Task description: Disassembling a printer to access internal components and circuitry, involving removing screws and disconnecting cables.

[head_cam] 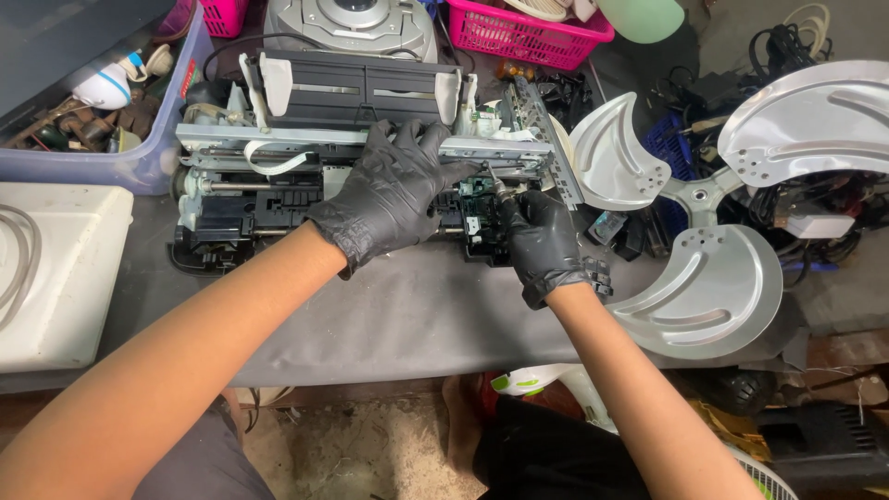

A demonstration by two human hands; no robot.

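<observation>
head view: left hand (394, 190) spread flat, bracing the printer (361, 157); right hand (539, 236) closed on a screwdriver (497, 182), likely undoing a screw; next needs steady downward pressure

Left hand (394, 190) covers the middle of the opened printer (352, 157); parts beneath it hidden. Right hand (537, 236) wraps a small tool (497, 185) (tip too small to tell). Right of the printer, the fan blade (815, 116) is cut off by the picture's edge.
</observation>
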